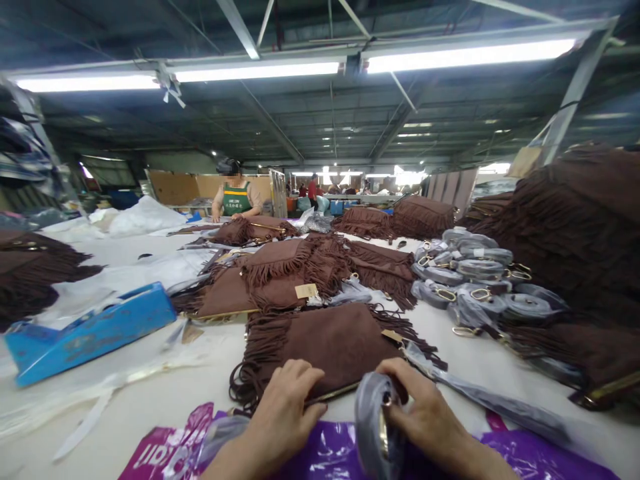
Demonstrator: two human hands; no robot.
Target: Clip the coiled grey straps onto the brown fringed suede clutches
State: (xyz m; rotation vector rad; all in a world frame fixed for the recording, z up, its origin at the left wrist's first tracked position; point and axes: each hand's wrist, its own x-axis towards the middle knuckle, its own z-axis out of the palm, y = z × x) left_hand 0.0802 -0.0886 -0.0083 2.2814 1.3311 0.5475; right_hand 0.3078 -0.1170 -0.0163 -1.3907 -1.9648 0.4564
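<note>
A brown fringed bag [335,340] lies flat in front of me, its zipped edge toward me and a tan tag at its right side. At the zipped edge, my left hand [287,407] grips the bag between thumb and fingers. My right hand [425,407] is closed on a rolled strap [367,407] in clear grey plastic, with a gold-coloured clasp showing. The roll stands on edge in front of the bag's near edge. Purple plastic bags [327,443] are spread beneath my wrists, partly hidden by them.
A blue tape dispenser [95,330] stands at left. More brown fringed bags [280,267] lie beyond mine. Wrapped strap rolls [480,267] are piled at right, beside a tall heap of brown bags [585,227]. Across the table stands a person in a green apron [237,200].
</note>
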